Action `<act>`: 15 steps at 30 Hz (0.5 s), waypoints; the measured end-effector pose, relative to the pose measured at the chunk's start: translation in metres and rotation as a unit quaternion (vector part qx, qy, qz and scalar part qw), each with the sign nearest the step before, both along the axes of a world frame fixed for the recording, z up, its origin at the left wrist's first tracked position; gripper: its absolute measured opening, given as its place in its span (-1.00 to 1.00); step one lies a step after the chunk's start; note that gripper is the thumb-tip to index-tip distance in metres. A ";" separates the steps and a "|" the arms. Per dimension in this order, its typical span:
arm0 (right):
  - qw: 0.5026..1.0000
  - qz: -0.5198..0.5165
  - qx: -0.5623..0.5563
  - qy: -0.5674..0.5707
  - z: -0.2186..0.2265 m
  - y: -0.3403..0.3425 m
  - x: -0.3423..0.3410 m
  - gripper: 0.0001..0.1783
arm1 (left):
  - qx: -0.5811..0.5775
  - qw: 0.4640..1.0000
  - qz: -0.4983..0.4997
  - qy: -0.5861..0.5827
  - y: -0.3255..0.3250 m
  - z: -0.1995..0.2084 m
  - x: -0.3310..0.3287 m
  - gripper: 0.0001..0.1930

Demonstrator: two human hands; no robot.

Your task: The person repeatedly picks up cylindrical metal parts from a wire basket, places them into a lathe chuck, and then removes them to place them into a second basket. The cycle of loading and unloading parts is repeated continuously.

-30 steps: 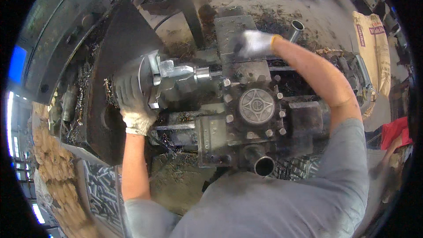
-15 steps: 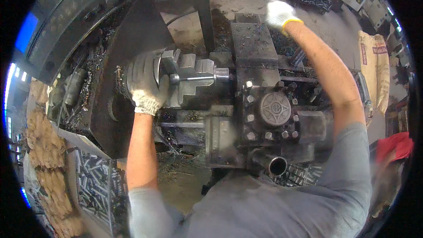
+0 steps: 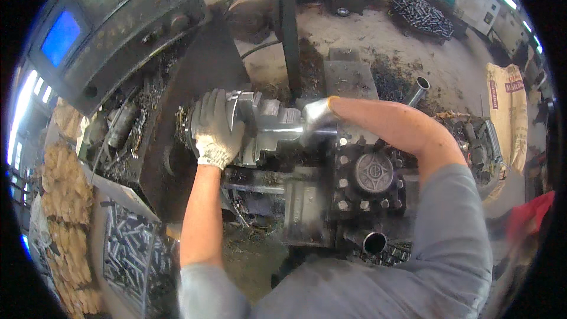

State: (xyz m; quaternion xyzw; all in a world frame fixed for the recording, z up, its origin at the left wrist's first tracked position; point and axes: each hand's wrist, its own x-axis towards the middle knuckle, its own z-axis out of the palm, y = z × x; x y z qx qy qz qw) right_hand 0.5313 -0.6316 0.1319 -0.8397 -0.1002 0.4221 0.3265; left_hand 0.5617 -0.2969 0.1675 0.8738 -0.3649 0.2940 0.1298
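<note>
My left hand [image 3: 217, 127], in a grey-white knit glove, lies over the rim of a lathe chuck [image 3: 258, 149]. Its fingers stretch upward along the chuck and grip nothing. At the stepped jaws, my right hand [image 3: 317, 115], in a white glove with a yellow cuff, bends down over a shiny metal cylinder [image 3: 326, 132]. The fingers look wrapped round it, though they are blurred and partly hidden. One end of the cylinder shows right of the hand. Close to my right forearm stands the dark tool turret [image 3: 374, 172], with bolts around its round cap.
Metal chips coat the machine bed. A control panel with a blue screen [image 3: 61, 38] rises at upper left. A bin of metal pieces [image 3: 127, 248] sits lower left, and a heaped cart [image 3: 422, 13] stands far right. An open tube [image 3: 374, 242] points toward me below the turret.
My right hand has come from the far right, beyond the turret, down to the cylinder at the chuck. My left hand stays on the chuck. The view has shifted, showing more of the far floor.
</note>
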 end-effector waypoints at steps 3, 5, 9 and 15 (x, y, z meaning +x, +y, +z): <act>0.996 -0.055 -0.044 -0.052 -0.003 -0.010 -0.022 -0.57 | -0.001 1.000 0.007 0.018 -0.002 0.003 -0.001 -0.12; 0.975 -0.013 -0.186 -0.120 0.008 -0.023 -0.041 -0.45 | -0.001 1.000 0.010 0.007 -0.002 0.002 -0.005 -0.13; 0.831 0.044 -0.462 -0.307 0.075 -0.037 -0.084 -0.54 | -0.012 1.000 -0.006 0.016 0.002 0.002 -0.006 -0.10; 0.740 -0.167 -0.449 -0.473 0.185 0.064 -0.205 -0.54 | -0.057 0.997 -0.050 0.005 0.006 0.016 -0.032 -0.08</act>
